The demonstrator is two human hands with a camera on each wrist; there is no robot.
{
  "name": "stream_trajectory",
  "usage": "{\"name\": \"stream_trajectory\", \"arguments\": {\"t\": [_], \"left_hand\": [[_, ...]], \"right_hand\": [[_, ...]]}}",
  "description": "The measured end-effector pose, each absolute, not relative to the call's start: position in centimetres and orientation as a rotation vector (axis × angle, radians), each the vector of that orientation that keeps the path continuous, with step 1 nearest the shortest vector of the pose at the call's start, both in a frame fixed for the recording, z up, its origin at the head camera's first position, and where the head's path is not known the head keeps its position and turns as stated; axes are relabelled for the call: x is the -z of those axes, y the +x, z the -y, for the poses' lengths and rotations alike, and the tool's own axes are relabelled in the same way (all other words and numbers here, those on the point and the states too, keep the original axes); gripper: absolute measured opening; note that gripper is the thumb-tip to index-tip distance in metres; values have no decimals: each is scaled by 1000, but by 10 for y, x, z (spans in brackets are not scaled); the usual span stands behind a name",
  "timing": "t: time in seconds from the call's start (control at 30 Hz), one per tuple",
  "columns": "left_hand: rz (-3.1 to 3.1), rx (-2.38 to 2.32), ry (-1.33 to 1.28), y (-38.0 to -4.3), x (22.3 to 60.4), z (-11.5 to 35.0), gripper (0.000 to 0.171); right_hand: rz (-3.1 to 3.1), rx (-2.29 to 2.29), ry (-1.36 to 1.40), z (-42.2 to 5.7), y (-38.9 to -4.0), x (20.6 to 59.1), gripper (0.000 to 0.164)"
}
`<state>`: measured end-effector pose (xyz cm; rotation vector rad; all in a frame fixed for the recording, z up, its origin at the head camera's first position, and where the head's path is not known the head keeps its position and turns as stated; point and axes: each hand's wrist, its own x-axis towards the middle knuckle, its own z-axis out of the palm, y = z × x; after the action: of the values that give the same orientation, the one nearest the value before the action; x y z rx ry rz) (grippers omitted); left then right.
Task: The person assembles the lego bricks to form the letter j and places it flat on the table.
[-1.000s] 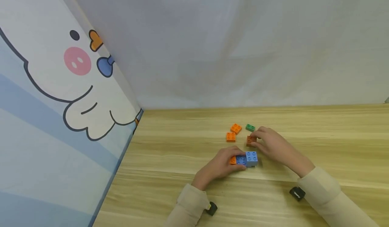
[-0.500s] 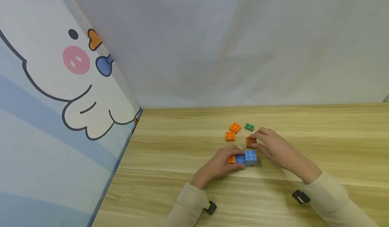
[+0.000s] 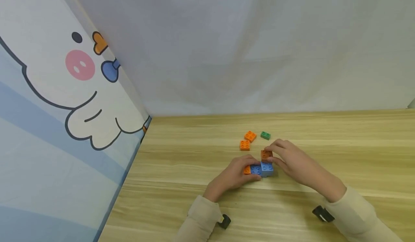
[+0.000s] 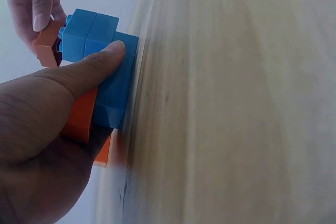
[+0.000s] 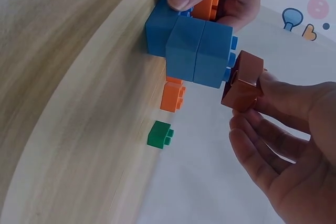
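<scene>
On the table, a small assembly of toy building bricks is steadied by my left hand. It has a low blue brick, an orange brick on its left part under my palm, and two light blue bricks stacked at its right end. My left thumb lies along the blue brick's side. Between thumb and fingertips, my right hand pinches a brown brick. In the right wrist view that brick is tilted, right at the studs of the upper light blue brick.
Behind the hands, two loose orange bricks and a small green brick lie on the wooden table. A pale curtain hangs at the back, and a cartoon-printed panel stands on the left.
My right hand has brought the brown brick up from behind the assembly to the top of the light blue stack. My left hand keeps its hold in the same place.
</scene>
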<state>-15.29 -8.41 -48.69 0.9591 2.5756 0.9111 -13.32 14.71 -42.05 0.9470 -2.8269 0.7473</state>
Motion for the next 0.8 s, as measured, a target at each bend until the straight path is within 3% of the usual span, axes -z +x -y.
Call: {"name": "stream_trajectory", "arguments": {"t": [0.8], "left_hand": [[-2565, -932, 973, -151, 486, 85, 41]], "right_hand": [[2838, -753, 991, -147, -119, 420, 24]]}}
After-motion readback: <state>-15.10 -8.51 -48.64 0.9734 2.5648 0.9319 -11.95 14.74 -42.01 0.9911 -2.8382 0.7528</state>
